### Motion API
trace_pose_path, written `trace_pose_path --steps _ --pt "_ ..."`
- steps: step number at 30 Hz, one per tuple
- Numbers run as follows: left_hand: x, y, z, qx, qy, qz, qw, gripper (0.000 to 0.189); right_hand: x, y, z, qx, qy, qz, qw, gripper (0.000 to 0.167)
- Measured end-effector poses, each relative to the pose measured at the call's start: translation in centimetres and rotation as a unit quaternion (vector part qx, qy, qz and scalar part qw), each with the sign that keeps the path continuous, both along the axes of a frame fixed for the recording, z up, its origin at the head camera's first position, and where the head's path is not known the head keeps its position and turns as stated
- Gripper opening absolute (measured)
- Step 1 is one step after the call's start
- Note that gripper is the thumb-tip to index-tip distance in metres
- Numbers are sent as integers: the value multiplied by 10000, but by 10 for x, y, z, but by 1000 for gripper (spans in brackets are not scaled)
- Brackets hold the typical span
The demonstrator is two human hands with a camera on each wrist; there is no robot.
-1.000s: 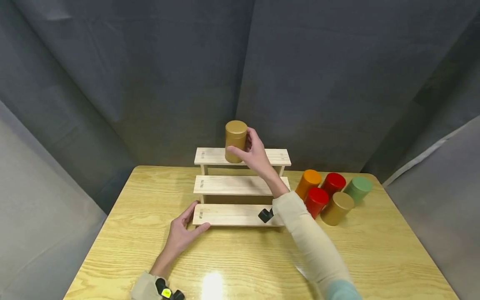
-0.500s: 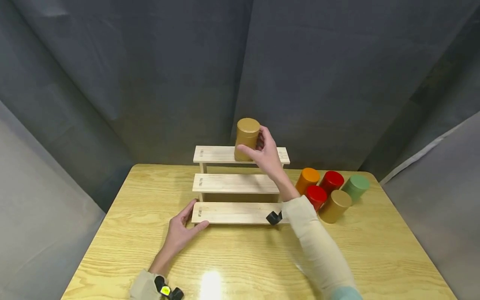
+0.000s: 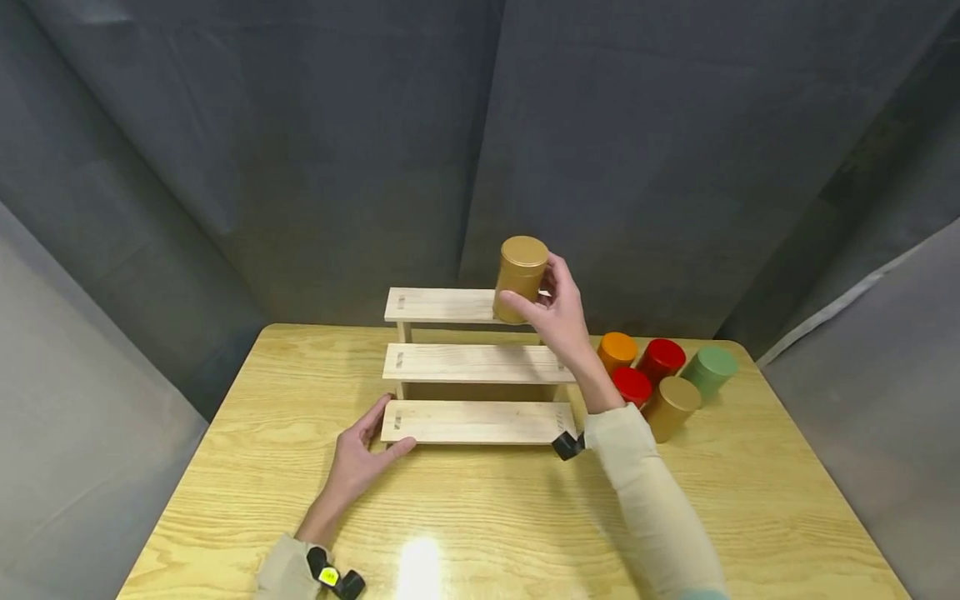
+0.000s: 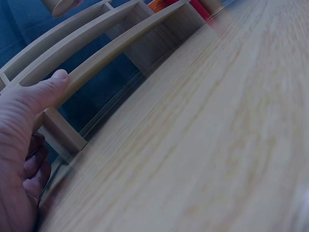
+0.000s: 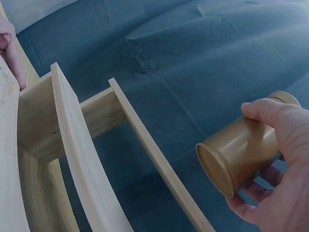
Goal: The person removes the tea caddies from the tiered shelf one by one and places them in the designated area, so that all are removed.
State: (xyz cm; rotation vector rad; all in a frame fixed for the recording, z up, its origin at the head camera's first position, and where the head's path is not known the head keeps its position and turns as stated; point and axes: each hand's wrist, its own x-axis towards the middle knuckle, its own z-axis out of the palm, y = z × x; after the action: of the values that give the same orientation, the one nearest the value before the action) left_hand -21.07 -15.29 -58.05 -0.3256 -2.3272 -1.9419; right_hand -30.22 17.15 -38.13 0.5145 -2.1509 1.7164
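A three-step wooden display rack (image 3: 480,422) stands at the back of the table. My right hand (image 3: 564,323) grips a gold canister (image 3: 519,281) by its side, over the right part of the top step. In the right wrist view the canister (image 5: 248,152) shows its round base, lifted off the top board (image 5: 154,150). My left hand (image 3: 356,458) holds the left end of the lowest step. Seen from the left wrist, the thumb (image 4: 50,89) lies along the board's front edge, the other fingers curled behind the end.
To the right of the rack stand an orange canister (image 3: 618,350), two red canisters (image 3: 663,357), a second gold canister (image 3: 675,408) and a green canister (image 3: 712,371), close together. A dark grey curtain (image 3: 360,167) hangs right behind the table (image 3: 465,517).
My right hand has carried the gold canister to the right along the top step, and it now tilts slightly. The left hand keeps its hold on the rack.
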Motion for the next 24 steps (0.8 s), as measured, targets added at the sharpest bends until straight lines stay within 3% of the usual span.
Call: trace_pose_path --steps 6,10,24 --pt "3 4 5 -160 -123 114 9997 83 14 15 0 -104 12 -217 9997 69" --pt "-2 0 -6 -167 -107 80 9998 84 26 24 0 -223 75 -313 9992 67" --pt "-1 -2 -5 -198 -71 31 9998 83 60 72 -12 -261 168 -890 9955 67"
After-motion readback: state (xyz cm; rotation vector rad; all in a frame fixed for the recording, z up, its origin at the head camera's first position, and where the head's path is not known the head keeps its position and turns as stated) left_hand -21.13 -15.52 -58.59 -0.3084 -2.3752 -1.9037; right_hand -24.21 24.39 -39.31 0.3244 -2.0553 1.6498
